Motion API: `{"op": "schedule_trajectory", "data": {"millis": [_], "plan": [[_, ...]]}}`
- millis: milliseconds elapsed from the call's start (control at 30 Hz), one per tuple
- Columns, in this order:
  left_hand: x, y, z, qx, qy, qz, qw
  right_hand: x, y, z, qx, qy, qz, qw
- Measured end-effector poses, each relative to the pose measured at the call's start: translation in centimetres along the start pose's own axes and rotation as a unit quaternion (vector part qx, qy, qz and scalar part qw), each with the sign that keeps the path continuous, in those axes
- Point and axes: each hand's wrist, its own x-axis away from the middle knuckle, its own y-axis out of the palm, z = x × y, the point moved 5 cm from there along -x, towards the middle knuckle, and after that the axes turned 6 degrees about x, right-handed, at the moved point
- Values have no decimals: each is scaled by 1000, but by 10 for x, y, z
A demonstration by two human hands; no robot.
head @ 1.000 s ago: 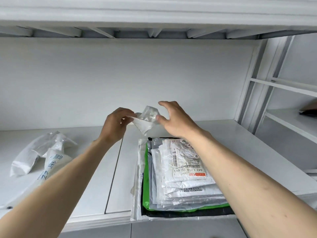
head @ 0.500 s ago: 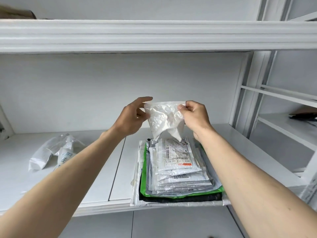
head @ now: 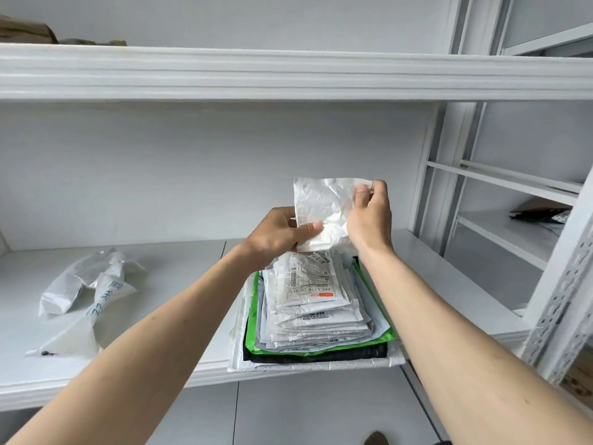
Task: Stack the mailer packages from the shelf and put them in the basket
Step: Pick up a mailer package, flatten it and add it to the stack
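Crumpled white mailer (head: 324, 211), thin glossy plastic, roughly rectangular, held upright at frame centre just above stack of mailers (head: 316, 311). Left hand (head: 278, 234) pinching lower left edge, thumb across the front. Right hand (head: 369, 213) pinching upper right corner, fingers curled. Stack on white metal shelf (head: 179, 264), centre-right: flat wrinkled white pouches with barcode labels over a green one and a black one. Loose clear and white bags (head: 85, 290) lying limp, left of frame.
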Motion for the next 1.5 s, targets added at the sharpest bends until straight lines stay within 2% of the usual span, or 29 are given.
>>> {"op": "schedule_trajectory", "data": {"millis": [133,200,233,300,333,367,433,500,567,633,700,767,833,867,933,1000,1133,1300,1500], "plan": [[6,-5,-6,-114,2,-19,993,12,-8,4,70,-75,27,994],[6,-11,-6,-109,8,17,994,14,-4,-3,37,-122,25,992],[5,-15,-7,-79,8,51,996,14,0,-7,-7,-129,0,992],[-3,-25,-12,-28,-26,127,991,15,13,-15,-77,-123,-103,984],[-8,-28,-18,-4,-61,152,986,18,20,-18,-65,-141,-153,976],[-14,-31,-24,38,-97,158,982,22,24,-21,-25,-180,-177,967],[-19,-28,-33,183,-157,134,961,35,29,-25,72,-281,-175,941],[-14,-22,-36,331,-197,106,917,49,32,-25,142,-362,-190,902],[-10,-21,-41,383,-209,93,895,60,37,-20,222,-391,-251,857],[-7,-25,-50,301,-216,99,924,67,41,-10,288,-380,-324,817],[-6,-31,-58,177,-196,123,957,73,43,-2,303,-359,-369,802],[-6,-35,-68,108,-182,147,966,74,40,-3,229,-300,-388,841],[-4,-35,-77,72,-187,160,967,64,36,-4,123,-218,-352,902],[-4,-33,-81,55,-190,165,966,57,35,-4,105,-197,-317,922],[-3,-31,-86,45,-192,175,965,45,41,1,138,-187,-273,933],[-4,-28,-86,38,-187,176,966,40,54,7,206,-187,-284,918],[-9,-25,-93,33,-177,179,967,46,79,20,299,-164,-361,868],[-6,-24,-107,-13,-170,206,963,63,102,47,312,-131,-441,831],[2,-16,-124,-222,-132,180,949,81,104,79,347,-119,-465,806]]}}
